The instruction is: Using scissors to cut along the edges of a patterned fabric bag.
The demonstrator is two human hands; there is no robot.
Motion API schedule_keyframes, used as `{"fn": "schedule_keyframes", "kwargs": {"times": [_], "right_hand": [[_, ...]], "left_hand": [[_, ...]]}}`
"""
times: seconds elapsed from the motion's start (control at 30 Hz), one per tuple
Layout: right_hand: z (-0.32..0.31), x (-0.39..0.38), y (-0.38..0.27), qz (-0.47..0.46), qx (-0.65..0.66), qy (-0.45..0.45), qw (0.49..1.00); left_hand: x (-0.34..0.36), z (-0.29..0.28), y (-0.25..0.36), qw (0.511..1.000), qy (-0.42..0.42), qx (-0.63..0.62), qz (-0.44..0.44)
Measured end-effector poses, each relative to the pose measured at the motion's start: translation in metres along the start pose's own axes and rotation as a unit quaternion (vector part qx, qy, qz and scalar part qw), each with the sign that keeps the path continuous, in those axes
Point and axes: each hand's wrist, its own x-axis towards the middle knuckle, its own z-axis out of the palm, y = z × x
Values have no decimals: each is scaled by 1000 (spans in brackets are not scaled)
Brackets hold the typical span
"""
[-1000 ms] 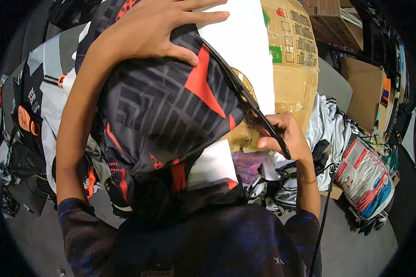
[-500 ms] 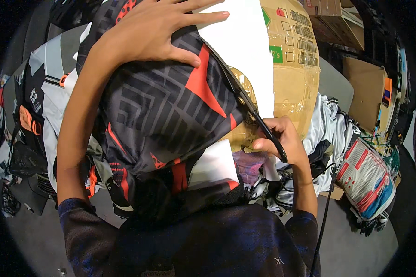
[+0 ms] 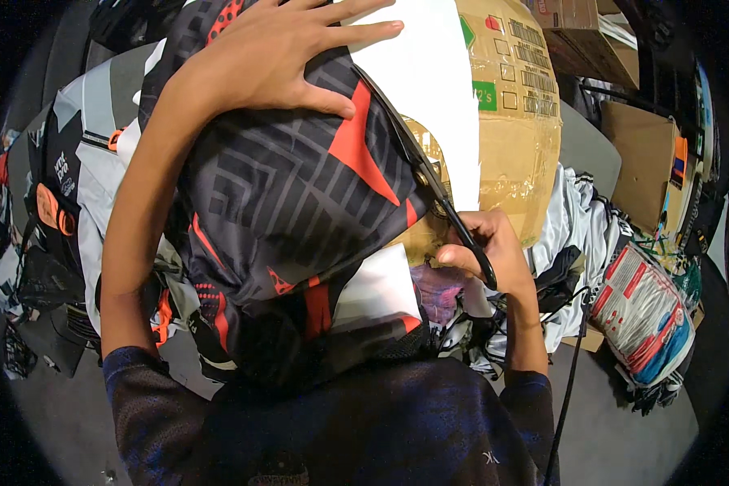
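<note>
A black fabric piece with grey stripes and red shapes (image 3: 275, 186) lies spread over a taped cardboard box, its near end hanging toward my body. My left hand (image 3: 275, 61) rests flat on the fabric, fingers spread. In my right hand (image 3: 490, 247) is a pair of black-handled scissors (image 3: 423, 166), gripped by the handles. The blades point up and to the left along the fabric's right edge, beside white material (image 3: 413, 57). Whether cloth lies between the blades is hard to see.
The brown cardboard box (image 3: 518, 130) stands beneath the work. White and black garments (image 3: 579, 219) are heaped to the right, near a plastic-wrapped bundle (image 3: 644, 316). Another open carton (image 3: 636, 162) is farther right. Grey and white clothing (image 3: 97, 178) lies at the left.
The scissor handles and my right hand have shifted slightly left. My left hand stays nearly in place on the fabric.
</note>
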Motion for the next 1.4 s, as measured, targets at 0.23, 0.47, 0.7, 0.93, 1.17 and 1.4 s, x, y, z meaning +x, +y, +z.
{"fn": "schedule_keyframes", "kwargs": {"times": [0.23,0.47,0.7,0.93,1.17,1.4], "right_hand": [[6,-2,-5,25,17,7,1000],[13,-4,-5,22,44,14,999],[19,-3,-5,2,51,17,999],[20,-3,-1,9,45,21,999],[19,-3,1,-7,24,23,999],[23,-5,0,15,35,31,999]], "left_hand": [[-1,0,2,1000,-15,-10,-18],[-1,0,0,1000,-14,-13,-15],[-2,-1,1,999,-20,-15,-20],[-2,-5,5,999,-36,-9,-31],[-1,-6,5,998,-40,-18,-32],[-2,-6,4,998,-51,-26,-36]]}}
